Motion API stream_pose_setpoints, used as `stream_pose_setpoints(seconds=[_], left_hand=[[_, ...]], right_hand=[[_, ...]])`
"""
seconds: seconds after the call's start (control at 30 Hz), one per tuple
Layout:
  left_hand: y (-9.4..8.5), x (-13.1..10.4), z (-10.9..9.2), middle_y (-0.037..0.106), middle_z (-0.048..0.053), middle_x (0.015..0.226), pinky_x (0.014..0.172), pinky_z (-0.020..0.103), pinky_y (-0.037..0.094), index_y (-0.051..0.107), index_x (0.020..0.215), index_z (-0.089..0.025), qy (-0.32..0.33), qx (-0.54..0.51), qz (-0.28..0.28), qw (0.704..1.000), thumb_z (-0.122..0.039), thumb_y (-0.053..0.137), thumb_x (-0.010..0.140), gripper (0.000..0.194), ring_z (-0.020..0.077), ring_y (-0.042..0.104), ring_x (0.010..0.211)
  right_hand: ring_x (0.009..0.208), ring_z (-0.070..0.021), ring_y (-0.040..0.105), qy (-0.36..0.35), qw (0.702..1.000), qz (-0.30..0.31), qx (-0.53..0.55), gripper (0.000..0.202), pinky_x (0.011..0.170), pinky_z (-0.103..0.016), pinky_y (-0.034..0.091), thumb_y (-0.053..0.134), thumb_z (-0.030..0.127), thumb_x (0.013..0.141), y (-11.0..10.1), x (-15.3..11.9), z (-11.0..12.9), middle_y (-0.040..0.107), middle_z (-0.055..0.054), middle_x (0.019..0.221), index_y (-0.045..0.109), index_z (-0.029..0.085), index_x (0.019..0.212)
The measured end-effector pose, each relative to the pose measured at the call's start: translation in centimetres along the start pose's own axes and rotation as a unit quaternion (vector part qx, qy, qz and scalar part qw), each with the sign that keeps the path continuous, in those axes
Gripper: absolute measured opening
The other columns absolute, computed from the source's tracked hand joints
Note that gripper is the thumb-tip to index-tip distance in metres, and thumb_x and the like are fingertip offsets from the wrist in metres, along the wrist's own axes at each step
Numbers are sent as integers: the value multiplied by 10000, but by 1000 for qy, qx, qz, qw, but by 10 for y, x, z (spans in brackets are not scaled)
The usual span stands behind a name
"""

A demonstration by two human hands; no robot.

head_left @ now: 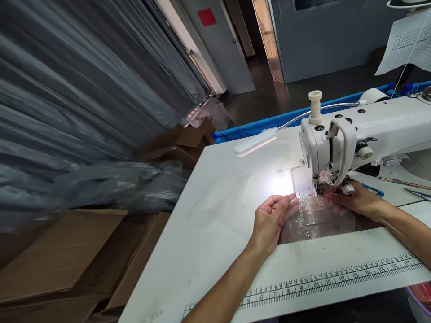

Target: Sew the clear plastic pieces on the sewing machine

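Observation:
A white sewing machine [387,130] stands on the right of the white table [208,224]. Beneath its needle area lies a thin, see-through sheet [310,220] with small red marks. My left hand [272,220] is at the sheet's left edge, thumb and fingers pinched together on it. On the other side, close to the presser foot [319,187], my right hand [357,200] has its fingers curled together by the sheet's right part. What its fingertips grip is partly hidden by the machine.
A lamp [257,142] on a flexible neck lights the tabletop. A printed ruler [303,287] runs along the front edge. Blue-handled scissors [375,190] and a tweezer-like tool [417,194] lie right. Cardboard boxes [60,251] and a grey curtain [84,80] are at left.

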State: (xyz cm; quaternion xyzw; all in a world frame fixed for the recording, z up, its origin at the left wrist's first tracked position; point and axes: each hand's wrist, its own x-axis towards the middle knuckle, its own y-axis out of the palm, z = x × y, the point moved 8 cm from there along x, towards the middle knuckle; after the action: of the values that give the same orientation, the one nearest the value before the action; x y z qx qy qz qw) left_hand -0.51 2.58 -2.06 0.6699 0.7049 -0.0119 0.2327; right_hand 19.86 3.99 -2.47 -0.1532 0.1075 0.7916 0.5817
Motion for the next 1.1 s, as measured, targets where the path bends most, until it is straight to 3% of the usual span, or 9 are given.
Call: stream_pose_setpoints(seconds=[0.2,0.47,0.63,0.7,0.77,0.87,0.93,1.03,1.1], left_hand=[[7,-3,1,709,143,1170,1011,384,544,565,682,-148,-30,-102,22,994,-395,941,534,474,301,684,1094],[4,-1,2,727,139,1057,1012,398,541,561,711,-143,-29,-87,5,996,-437,947,498,530,307,684,1084],[9,1,0,743,128,997,944,416,567,562,755,-150,-13,-11,39,999,-519,912,520,560,273,723,966],[11,-2,-5,747,113,954,857,394,591,544,763,-160,23,34,49,998,-574,869,562,564,245,732,883],[11,-8,-11,739,70,852,698,320,597,532,758,-168,60,106,54,991,-605,815,625,537,181,715,717],[18,-28,-8,644,-15,629,454,211,493,538,761,-173,47,226,112,967,-556,765,706,448,99,590,475],[24,-43,0,603,-30,618,385,198,458,545,802,-178,0,266,179,947,-506,760,716,402,107,578,465],[27,-53,3,623,5,741,397,238,508,561,929,-188,-14,291,225,930,-467,717,748,367,164,644,588],[27,-45,-8,643,20,780,446,254,520,573,995,-197,58,351,205,912,-422,654,806,305,166,640,618]], right_hand=[[590,-153,587,-6,1000,-19,-20,550,576,-305,504,766,698,595,1,-2,-4,622,-13,662,579,206,755],[708,-198,620,-34,996,-13,-79,615,689,-341,516,588,815,693,1,-5,-1,630,-39,726,568,208,788],[842,-225,663,-52,987,40,-147,489,779,-353,529,574,690,817,7,-7,2,700,-75,871,605,210,907],[897,-228,662,-70,974,68,-206,445,786,-347,527,679,592,789,12,-12,7,714,-75,973,611,222,1027],[884,-214,662,-70,965,112,-226,413,746,-324,529,744,490,754,18,-21,11,716,-67,977,611,214,1031],[741,-167,666,-1,957,219,-188,297,633,-270,516,738,400,749,24,-45,6,707,-44,822,606,184,905],[644,-143,654,60,948,268,-162,296,566,-246,497,742,392,739,19,-63,0,693,-32,766,599,177,883],[604,-136,640,73,958,238,-142,339,517,-236,474,752,447,716,1,-70,3,676,-27,762,594,182,857],[617,-142,626,35,974,168,-147,355,530,-248,471,735,488,713,-12,-59,9,651,-14,736,593,193,849]])
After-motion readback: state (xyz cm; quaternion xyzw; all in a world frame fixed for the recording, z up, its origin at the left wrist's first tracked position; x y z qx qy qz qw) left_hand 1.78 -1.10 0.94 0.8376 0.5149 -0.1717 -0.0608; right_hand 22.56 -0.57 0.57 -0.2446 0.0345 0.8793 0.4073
